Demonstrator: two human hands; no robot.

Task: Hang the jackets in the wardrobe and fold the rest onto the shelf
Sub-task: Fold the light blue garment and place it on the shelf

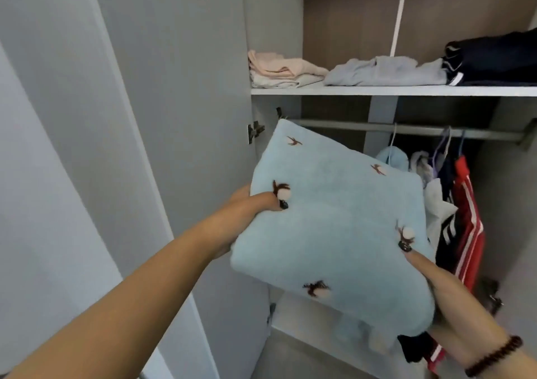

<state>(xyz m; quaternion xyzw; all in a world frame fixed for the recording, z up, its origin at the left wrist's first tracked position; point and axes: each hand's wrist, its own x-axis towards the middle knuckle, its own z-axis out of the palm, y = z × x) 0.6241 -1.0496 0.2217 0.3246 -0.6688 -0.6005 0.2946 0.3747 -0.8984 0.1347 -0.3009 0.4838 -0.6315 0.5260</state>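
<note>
A: Folded pale-blue garment (pixel 331 227), embroidered with small brown motifs and white pompoms, held up before the open wardrobe. Carried flat and tilted, far edge raised toward the shelf (pixel 392 90) above — likely so the fold keeps its shape on the way up.

B: And the hands?

A: Left hand (pixel 247 204) clamped on the near left edge, thumb pressed on top, fingers hidden underneath. Right hand (pixel 436 285) gripping the lower right corner the same way, thumb on top. Set wide apart, one at each side, spreading the weight so nothing sags or unfolds.

B: Shelf ready for it?

A: Already stacked: pink and cream folded pieces (pixel 279 70) at the left, a grey folded piece (pixel 383 72) in the middle, a dark navy pile (pixel 494 59) at the right. Likely spots: on top of a stack, or the narrow gap between pink and grey.

B: Jackets?

A: Several hung on the rail (pixel 421 130) below, bunched at the right, among them a red jacket with white stripes (pixel 467 224). Hanging seemingly well advanced; folding still under way.

B: Risk?

A: Bundle bulky and soft; one corner drooping near the right wrist. Needs lifting clear of the shelf lip before sliding in.
</note>
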